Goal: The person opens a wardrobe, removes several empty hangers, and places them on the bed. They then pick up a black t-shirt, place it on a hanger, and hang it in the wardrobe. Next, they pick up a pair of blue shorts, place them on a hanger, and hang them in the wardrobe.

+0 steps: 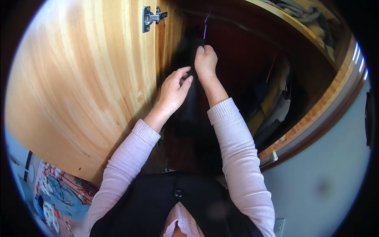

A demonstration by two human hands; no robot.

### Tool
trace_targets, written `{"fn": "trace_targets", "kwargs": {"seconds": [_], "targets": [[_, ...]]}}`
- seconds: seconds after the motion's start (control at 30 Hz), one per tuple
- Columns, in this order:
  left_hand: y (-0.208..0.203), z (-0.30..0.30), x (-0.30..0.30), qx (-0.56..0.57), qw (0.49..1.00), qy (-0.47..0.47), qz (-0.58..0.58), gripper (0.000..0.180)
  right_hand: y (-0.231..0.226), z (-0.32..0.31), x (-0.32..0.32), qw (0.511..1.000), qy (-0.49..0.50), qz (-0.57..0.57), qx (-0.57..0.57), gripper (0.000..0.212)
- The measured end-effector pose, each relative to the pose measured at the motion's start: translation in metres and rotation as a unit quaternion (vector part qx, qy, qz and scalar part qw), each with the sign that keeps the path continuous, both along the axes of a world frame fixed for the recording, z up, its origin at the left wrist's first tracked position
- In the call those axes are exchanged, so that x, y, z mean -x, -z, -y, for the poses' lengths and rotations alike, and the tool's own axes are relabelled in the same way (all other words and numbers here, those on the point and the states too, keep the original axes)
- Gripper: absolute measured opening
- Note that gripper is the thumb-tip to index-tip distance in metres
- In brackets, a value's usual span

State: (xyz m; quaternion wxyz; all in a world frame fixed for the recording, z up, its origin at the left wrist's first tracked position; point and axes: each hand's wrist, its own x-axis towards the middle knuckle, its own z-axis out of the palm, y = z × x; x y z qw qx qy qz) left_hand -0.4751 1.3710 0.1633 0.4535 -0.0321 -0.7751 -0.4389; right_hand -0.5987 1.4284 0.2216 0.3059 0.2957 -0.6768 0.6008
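My right hand [206, 62] is raised inside the open wardrobe, fingers closed round the upper part of a black garment [200, 42]. A thin purple hanger hook [205, 28] rises just above that fist. The garment's dark cloth blends into the shadow below, so its full shape cannot be made out. Lower and to the left, my left hand [175, 87] has its thumb and fingers apart, close beside the dark cloth. Whether its fingertips touch the cloth is hard to see.
The wooden wardrobe door [87, 79] stands open at left on a metal hinge [152, 16]. Inside at right hang other clothes [272, 98]. Folded clothes lie on the upper shelf [292, 17]. Jeans [63, 197] lie on patterned fabric at lower left.
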Motion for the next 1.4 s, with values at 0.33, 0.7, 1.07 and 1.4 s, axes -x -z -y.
{"fn": "trace_targets", "kwargs": {"seconds": [0.33,0.7,1.07,1.4], "targets": [[0.008,0.008,-0.008,-0.005,0.999,-0.043,0.017,0.031,-0.003,0.036,0.041,0.999,0.033,0.028,-0.029,0.026],[0.008,0.011,-0.087,0.036,0.994,-0.104,0.027,0.027,0.024,0.066,0.038,0.999,0.014,0.050,-0.014,0.030],[0.012,-0.020,-0.231,0.132,0.914,-0.369,-0.108,0.019,0.051,0.037,-0.119,0.971,-0.133,-0.169,0.109,0.022],[0.064,-0.079,-0.360,0.009,0.786,-0.616,-0.058,0.015,0.096,-0.005,-0.288,0.755,-0.548,-0.350,0.080,0.027]]}}
